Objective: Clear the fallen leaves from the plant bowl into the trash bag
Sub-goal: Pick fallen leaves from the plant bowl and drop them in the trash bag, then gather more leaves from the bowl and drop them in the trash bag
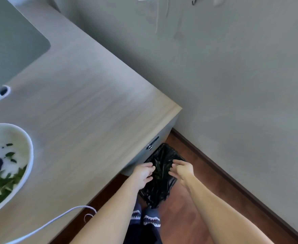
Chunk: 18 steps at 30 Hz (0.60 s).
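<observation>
A white plant bowl stands at the desk's left edge, with white pebbles and green leaves inside. On the floor beside the desk corner sits a black trash bag, its mouth open, with green leaves lying inside. My left hand and my right hand are both held over the bag's mouth, fingers curled and slightly apart. Neither hand visibly holds a leaf. The view is blurred, so I cannot tell whether the fingers touch the bag's rim.
A wooden desk fills the left half. A grey laptop lies at its far left. A white cable runs over the near desk edge. The grey wall stands to the right. My feet in patterned socks are near the bag.
</observation>
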Tool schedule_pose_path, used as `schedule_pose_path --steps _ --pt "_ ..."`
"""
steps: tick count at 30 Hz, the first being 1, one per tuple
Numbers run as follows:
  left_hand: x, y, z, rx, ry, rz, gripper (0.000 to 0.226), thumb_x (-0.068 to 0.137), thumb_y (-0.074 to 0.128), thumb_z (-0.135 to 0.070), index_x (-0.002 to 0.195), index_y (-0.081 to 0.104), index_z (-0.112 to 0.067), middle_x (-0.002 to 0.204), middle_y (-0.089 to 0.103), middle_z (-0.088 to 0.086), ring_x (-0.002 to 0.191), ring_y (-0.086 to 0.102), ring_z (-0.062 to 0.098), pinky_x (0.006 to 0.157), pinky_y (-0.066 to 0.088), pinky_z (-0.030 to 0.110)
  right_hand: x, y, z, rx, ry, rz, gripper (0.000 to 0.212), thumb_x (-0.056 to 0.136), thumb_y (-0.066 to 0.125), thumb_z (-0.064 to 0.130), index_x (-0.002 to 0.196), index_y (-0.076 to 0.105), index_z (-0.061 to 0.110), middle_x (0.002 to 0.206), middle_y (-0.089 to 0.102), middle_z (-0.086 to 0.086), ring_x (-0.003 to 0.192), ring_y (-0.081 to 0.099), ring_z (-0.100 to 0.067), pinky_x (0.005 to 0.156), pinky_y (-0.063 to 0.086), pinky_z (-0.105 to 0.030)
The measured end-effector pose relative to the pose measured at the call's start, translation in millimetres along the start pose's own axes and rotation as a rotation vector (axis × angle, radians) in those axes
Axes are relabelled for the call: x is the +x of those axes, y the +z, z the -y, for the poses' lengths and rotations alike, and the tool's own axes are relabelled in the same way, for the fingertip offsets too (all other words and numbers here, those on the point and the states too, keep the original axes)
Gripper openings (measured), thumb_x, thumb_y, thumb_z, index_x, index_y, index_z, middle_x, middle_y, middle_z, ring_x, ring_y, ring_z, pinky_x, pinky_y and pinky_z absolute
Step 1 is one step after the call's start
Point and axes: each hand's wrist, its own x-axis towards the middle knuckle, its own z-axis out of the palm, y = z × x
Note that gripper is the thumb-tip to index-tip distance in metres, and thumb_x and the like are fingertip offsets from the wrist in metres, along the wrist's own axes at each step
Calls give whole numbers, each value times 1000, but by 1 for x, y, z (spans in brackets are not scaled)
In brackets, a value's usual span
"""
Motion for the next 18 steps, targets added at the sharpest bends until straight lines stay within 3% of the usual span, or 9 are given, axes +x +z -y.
schedule_pose_path --steps 4,8,10,14,18 --pt "-58 2 -38 -19 112 61 39 90 62 -2 128 57 -3 113 63 13 108 57 27 101 43 39 -46 9 48 25 -116 87 25 90 56 -7 114 62 -3 95 65 -18 94 64 -29 77 56 -36" --pt "-123 -15 -77 -78 267 76 15 90 61 0 102 61 -9 74 62 2 69 54 15 77 46 29 -99 36 99 -12 -257 169 26 92 53 -7 117 56 -9 80 59 -16 78 61 -30 71 54 -37" --pt "-152 -43 -94 -116 364 50 13 89 60 3 88 60 -10 72 60 4 66 52 15 71 45 25 -127 62 122 -46 -329 238 27 92 50 -9 119 52 -13 73 55 -16 66 56 -26 67 51 -34" --pt "-200 -124 -105 -127 491 -42 21 90 59 3 77 56 -14 75 56 5 61 52 12 60 40 21 -172 137 142 -195 -420 397 27 93 52 -5 120 53 -11 79 56 -18 72 58 -26 80 53 -42" --pt "-230 -226 -81 -63 467 -249 16 89 63 -8 77 56 -17 81 60 1 71 58 12 73 48 27 -217 228 115 -377 -448 558 26 90 56 -5 116 56 -8 74 56 -14 67 57 -23 72 55 -38"
